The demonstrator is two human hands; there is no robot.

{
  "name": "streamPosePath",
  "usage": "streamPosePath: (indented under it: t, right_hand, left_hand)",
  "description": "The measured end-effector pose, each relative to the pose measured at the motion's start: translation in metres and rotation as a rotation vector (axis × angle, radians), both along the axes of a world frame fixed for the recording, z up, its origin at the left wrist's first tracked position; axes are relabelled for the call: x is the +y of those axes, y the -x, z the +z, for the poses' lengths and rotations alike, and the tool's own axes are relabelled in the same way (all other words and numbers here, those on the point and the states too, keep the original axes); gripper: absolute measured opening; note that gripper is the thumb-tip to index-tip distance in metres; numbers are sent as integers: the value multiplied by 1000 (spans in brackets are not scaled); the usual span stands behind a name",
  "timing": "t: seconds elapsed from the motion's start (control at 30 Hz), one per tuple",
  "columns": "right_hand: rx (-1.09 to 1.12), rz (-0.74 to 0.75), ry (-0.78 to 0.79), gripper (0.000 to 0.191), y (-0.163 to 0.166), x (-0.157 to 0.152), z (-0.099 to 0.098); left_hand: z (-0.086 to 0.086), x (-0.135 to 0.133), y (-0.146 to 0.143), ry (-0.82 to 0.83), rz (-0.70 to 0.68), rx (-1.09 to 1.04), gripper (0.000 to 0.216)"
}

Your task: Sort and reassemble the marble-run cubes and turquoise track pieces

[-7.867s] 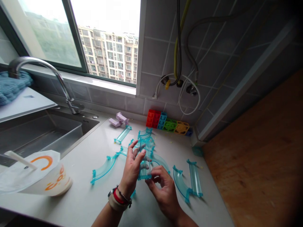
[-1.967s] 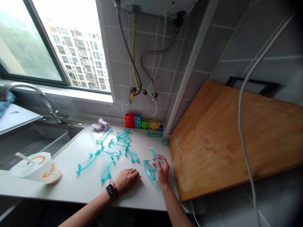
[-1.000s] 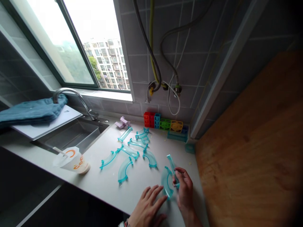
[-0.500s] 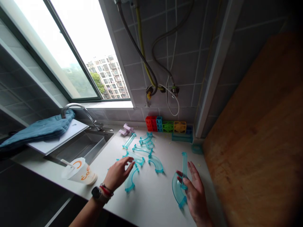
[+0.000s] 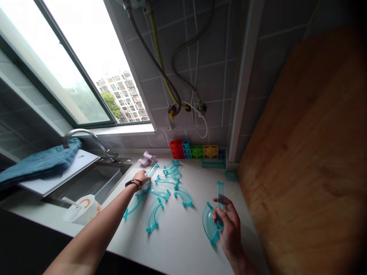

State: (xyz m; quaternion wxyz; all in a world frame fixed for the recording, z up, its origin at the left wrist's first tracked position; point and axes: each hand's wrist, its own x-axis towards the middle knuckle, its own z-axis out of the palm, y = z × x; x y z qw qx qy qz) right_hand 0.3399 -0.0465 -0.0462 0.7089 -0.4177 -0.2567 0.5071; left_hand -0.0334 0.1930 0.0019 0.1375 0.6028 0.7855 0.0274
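My left hand (image 5: 141,176) reaches to the far side of the counter, its fingers closed at the near end of a straight, clear teal track piece (image 5: 153,171), which still lies on the surface. My right hand (image 5: 229,225) grips another straight teal track piece (image 5: 220,189), held upright between thumb and fingers. Beside that hand lies a curved teal track piece (image 5: 209,225), partly behind the fingers. Between the hands are several loose pieces, among them a curved track piece (image 5: 153,215), another curved one (image 5: 185,195) and a wavy one (image 5: 166,181).
Lilac pieces (image 5: 147,157) lie beyond my left hand. Red blocks (image 5: 177,149), green blocks (image 5: 196,151) and yellow blocks (image 5: 210,151) line the wall. At left are a sink (image 5: 111,177), a lidded cup (image 5: 83,210) and a blue cloth (image 5: 43,162). A wooden board (image 5: 309,160) stands at right.
My left hand has moved away from me, from above the nearer curved pieces to the straight piece near the lilac ones. My right fingers have closed around their straight piece. The view has shifted slightly right.
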Motion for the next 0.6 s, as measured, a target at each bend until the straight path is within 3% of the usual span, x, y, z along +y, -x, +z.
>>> streamPosePath:
  t: [0.17, 0.33, 0.4, 0.47, 0.6]
  right_hand:
    - [-10, 65, 0, 33, 2, -1, -4]
    - [-17, 54, -24, 32, 2, 0, -7]
    - [-16, 60, -30, 33, 2, 0, -7]
    - [-27, 74, -27, 34, 3, -1, -7]
    - [-115, 143, -33, 38, 4, -5, -6]
  left_hand:
    - [5, -3, 4, 7, 72, -101, 37]
    - [36, -27, -3, -104, 120, -329, 30]
    - [44, -56, -14, -200, 92, -436, 25]
    - [42, -95, -34, -302, 15, -566, 35]
    - [8, -178, -97, -306, -137, -795, 45]
